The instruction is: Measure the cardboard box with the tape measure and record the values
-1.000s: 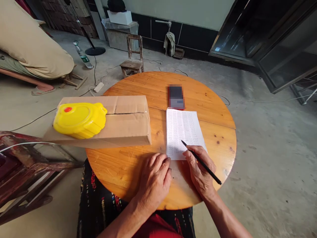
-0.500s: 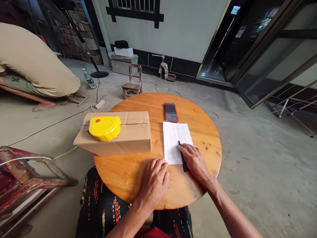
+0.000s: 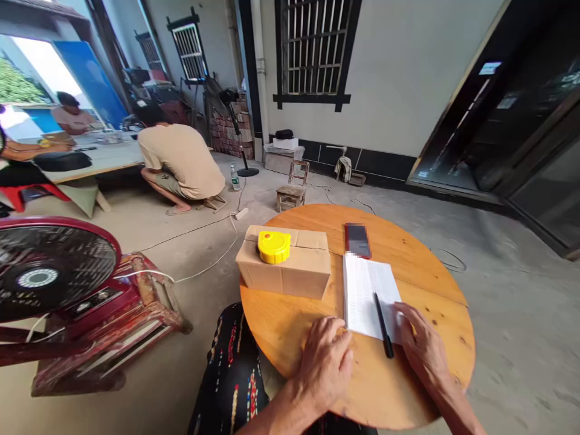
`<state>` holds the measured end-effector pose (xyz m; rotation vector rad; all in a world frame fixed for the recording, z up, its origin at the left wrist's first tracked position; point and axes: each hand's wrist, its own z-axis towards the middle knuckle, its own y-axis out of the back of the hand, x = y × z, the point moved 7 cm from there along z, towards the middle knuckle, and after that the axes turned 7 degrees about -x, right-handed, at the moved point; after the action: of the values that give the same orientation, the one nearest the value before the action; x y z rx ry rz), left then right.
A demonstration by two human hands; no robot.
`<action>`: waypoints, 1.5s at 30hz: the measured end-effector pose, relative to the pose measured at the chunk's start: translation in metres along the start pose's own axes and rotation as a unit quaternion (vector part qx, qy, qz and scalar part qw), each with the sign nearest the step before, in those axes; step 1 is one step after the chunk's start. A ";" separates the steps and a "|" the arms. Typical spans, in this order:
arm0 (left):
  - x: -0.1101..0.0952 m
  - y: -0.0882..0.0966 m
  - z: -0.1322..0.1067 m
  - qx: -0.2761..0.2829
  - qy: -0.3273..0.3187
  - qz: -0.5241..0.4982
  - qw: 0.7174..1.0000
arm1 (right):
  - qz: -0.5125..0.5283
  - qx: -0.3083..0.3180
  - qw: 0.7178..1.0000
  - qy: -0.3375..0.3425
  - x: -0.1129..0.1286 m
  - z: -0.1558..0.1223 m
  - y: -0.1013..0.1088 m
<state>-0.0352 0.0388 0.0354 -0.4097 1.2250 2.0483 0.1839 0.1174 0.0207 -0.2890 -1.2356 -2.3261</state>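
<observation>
My left hand (image 3: 325, 361) rests palm down on the round wooden table (image 3: 435, 284), its fingers loosely curled beside the near left corner of a white printed sheet (image 3: 368, 290). Lying flat with spread fingers, my right hand (image 3: 421, 343) covers the sheet's near right corner and holds nothing. A black pen (image 3: 383, 324) lies on the sheet between the two hands. Left of the sheet stands a cardboard box (image 3: 290, 269) with a yellow tape measure (image 3: 273, 246) on top. A dark phone (image 3: 357, 240) lies beyond the sheet.
A red fan (image 3: 49, 266) on a red frame stands at the left. A person in a beige shirt (image 3: 181, 158) squats on the concrete floor behind. A small wooden chair (image 3: 292, 187), a cable and a power strip (image 3: 241, 213) lie beyond the table.
The pen has left my right hand and now lies on the sheet; that hand has flattened beside it. My view has lifted and swung left, so the room and fan show.
</observation>
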 end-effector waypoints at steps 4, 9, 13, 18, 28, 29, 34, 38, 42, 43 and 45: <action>0.002 0.045 -0.011 -0.098 -0.033 -0.036 0.994 | 0.037 -0.001 0.998 -0.041 0.024 0.026 0.019; 0.049 0.125 -0.024 -0.268 0.006 0.043 0.962 | 0.114 0.019 0.993 0.035 0.131 0.077 0.028; 0.098 0.173 -0.015 -0.337 0.100 0.064 0.934 | 0.149 0.080 0.969 0.180 0.226 0.110 -0.002; 0.147 0.195 0.016 -0.350 0.214 -0.050 0.911 | 0.073 0.195 0.951 0.229 0.291 0.128 -0.056; 0.183 0.171 0.058 -0.282 0.287 -0.215 0.890 | 0.467 0.204 0.857 -0.073 0.253 0.138 -0.030; 0.178 0.174 0.054 -0.290 0.286 -0.206 0.890 | 0.539 0.196 0.812 -0.105 0.244 0.136 -0.020; 0.124 0.196 0.020 -0.383 0.223 -0.117 0.889 | 0.677 0.253 0.672 -0.162 0.216 0.101 0.000; 0.073 0.173 0.014 -0.243 0.206 -0.219 0.922 | 0.648 0.336 0.669 -0.139 0.218 0.059 -0.013; 0.046 0.143 0.021 -0.077 0.257 -0.389 0.881 | 0.601 0.385 0.689 -0.129 0.223 0.035 -0.020; 0.044 0.140 0.022 -0.058 0.265 -0.417 0.867 | 0.587 0.396 0.695 -0.125 0.223 0.032 -0.019; 0.045 0.132 0.021 -0.032 0.288 -0.476 0.830 | 0.546 0.423 0.716 -0.103 0.219 0.028 -0.013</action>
<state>-0.1580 0.0348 0.1038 -1.4243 0.9399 1.0966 -0.0119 0.0764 0.1147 -0.7008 -1.4868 -0.6278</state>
